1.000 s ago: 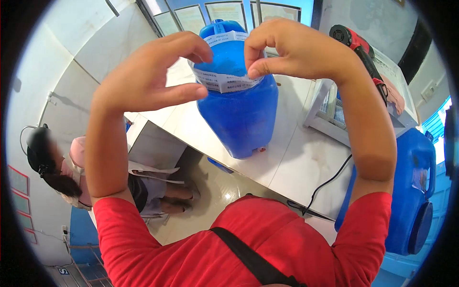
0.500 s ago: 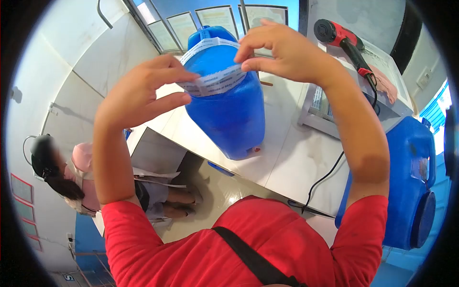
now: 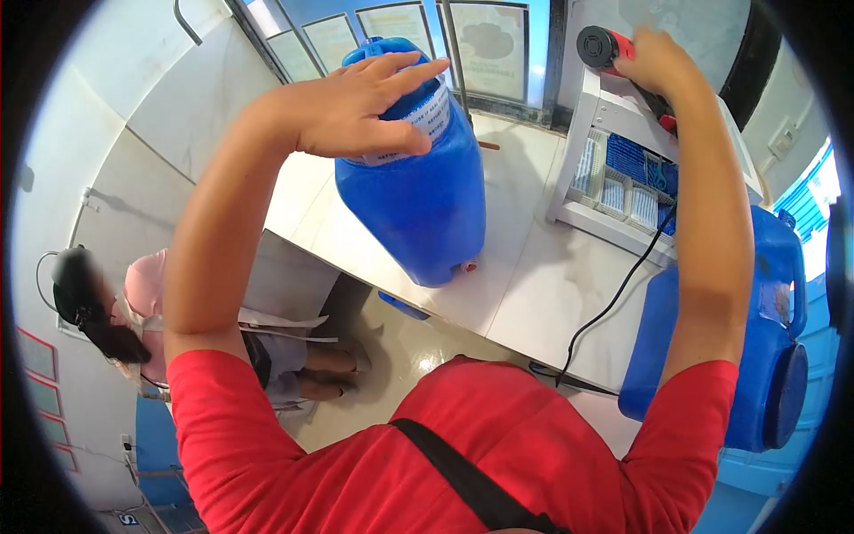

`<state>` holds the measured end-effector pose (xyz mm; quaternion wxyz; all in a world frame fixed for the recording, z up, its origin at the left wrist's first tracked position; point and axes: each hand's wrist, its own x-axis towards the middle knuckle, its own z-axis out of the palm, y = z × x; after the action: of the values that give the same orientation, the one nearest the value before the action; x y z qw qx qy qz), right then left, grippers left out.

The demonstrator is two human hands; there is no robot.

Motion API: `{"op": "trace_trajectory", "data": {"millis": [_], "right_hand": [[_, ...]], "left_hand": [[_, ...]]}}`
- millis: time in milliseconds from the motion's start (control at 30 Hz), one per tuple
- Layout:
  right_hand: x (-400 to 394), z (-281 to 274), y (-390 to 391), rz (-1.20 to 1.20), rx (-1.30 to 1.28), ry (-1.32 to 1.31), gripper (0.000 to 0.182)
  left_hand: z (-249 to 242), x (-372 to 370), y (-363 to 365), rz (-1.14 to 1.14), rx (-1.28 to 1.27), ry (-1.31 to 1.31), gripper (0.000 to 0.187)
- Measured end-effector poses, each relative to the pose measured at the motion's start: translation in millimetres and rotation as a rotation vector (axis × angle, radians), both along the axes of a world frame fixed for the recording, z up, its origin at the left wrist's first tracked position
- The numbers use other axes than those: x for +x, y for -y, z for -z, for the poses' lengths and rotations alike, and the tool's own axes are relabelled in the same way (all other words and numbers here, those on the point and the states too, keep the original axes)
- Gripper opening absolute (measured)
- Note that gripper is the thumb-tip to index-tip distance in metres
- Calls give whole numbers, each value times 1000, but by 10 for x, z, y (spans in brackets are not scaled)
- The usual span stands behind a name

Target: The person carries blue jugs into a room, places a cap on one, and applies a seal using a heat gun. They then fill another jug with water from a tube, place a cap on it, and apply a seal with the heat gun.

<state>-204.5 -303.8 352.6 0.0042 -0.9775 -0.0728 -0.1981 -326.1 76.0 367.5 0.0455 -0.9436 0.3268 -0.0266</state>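
A blue plastic water jug (image 3: 414, 214) stands on the white counter, its neck ringed by a printed white seal band (image 3: 433, 114). My left hand (image 3: 356, 107) lies over the jug's cap and band with its fingers spread, covering most of the top. At the upper right, my right hand (image 3: 660, 60) is closed around the red body of a black-and-red heat gun (image 3: 601, 50). The heat gun rests on top of a white shelf unit (image 3: 578, 133), partly hidden by my hand and forearm.
A black cord (image 3: 598, 322) runs down across the counter (image 3: 543, 285). Small baskets (image 3: 614, 191) with packets sit inside the shelf unit. Another blue jug (image 3: 738, 356) lies at the right. A person (image 3: 151, 303) is at the left, below the counter. Framed papers (image 3: 485, 49) stand behind.
My right hand has left the seal band and moved up and right to the heat gun. My left hand has shifted right, flattening over the jug's top.
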Motion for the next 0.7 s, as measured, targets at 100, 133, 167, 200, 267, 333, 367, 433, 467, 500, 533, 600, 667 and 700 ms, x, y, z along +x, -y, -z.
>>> {"op": "trace_trajectory", "data": {"millis": [100,133,167,200,267,333,367,433,467,500,533,600,667,700], "right_hand": [[21,148,251,145,-63,-163,49],[35,187,298,135,39,-226,52],[62,226,343,127,143,-290,54],[73,238,344,131,147,-293,54],[121,230,318,76,199,-350,55],[120,216,231,109,176,-349,54],[127,216,203,137,145,-352,54],[282,276,244,140,148,-330,53],[348,297,306,141,149,-310,51],[348,287,365,141,147,-306,51],[352,277,425,130,281,-229,50],[321,268,527,42,608,-73,50],[92,255,552,-176,1101,39,54],[-160,250,453,-357,1325,67,59]], "left_hand": [[14,3,-23,-43,43,-34,91],[20,-13,-36,-55,44,-39,92],[23,-18,-39,-65,47,-45,92],[40,-9,-37,-61,51,-48,92],[96,16,-39,-57,0,-66,95],[101,26,-44,-49,-1,-74,97],[95,23,-46,-48,-9,-86,99],[12,29,-31,-36,-1,-71,100],[-28,49,-31,-26,5,-59,100],[-50,85,-39,-27,2,-55,100],[-69,130,-47,-7,1,-40,100],[-37,164,-38,10,-3,-23,100],[59,180,18,45,-29,-119,98],[74,143,43,16,-49,-145,98]]}}
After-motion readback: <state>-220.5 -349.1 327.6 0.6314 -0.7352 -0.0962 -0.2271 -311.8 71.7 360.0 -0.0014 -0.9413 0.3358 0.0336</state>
